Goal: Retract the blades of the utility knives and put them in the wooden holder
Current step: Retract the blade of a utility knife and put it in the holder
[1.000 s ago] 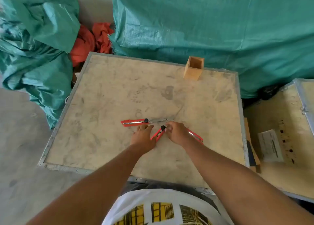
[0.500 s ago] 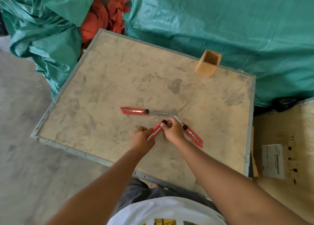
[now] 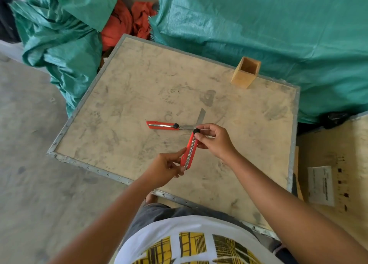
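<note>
Scuffed plywood crate top (image 3: 139, 96), green tarps (image 3: 258, 34) behind

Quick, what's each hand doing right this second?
Left hand: closed, pinching the rear end of the held utility knife.
Right hand: closed on the same knife near its black knob; blade is out.

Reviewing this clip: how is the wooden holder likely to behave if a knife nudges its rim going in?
The wooden holder looks tall and narrow with nothing visible inside, so it may tip or slide. It stands near the table edge, against the green tarp, which might stop it. Its square sides shouldn't roll.
</note>
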`<action>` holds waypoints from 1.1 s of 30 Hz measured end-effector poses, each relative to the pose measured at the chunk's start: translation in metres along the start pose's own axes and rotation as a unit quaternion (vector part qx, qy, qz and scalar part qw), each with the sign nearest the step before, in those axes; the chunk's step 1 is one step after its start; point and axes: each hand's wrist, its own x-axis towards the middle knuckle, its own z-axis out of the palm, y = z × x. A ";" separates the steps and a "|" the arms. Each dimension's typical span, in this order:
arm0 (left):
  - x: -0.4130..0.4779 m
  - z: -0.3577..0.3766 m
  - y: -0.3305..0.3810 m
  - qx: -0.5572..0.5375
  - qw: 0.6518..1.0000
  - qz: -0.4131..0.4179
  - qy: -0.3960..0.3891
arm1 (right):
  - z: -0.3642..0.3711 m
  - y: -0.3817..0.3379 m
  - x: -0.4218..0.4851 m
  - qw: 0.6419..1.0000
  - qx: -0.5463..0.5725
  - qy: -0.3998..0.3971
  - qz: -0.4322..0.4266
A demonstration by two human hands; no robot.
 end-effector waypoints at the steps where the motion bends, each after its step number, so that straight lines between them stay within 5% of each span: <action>1: -0.003 -0.001 0.003 -0.030 1.000 0.000 -0.002 | 0.000 -0.004 -0.003 1.000 0.004 0.001 -0.008; 8: -0.008 -0.017 0.030 -0.172 0.984 0.040 0.026 | 0.011 -0.029 -0.028 0.996 -0.065 -0.033 -0.049; 16: -0.005 -0.053 0.051 -0.169 0.981 0.092 -0.032 | 0.027 -0.046 -0.050 0.976 -0.179 -0.020 -0.125; 22: -0.002 -0.077 0.060 -0.155 0.980 0.100 -0.080 | 0.052 -0.053 -0.062 0.975 -0.165 0.087 -0.117; 33: 0.012 -0.106 0.072 -0.127 0.974 0.105 -0.152 | 0.076 -0.064 -0.071 0.968 -0.131 0.170 -0.130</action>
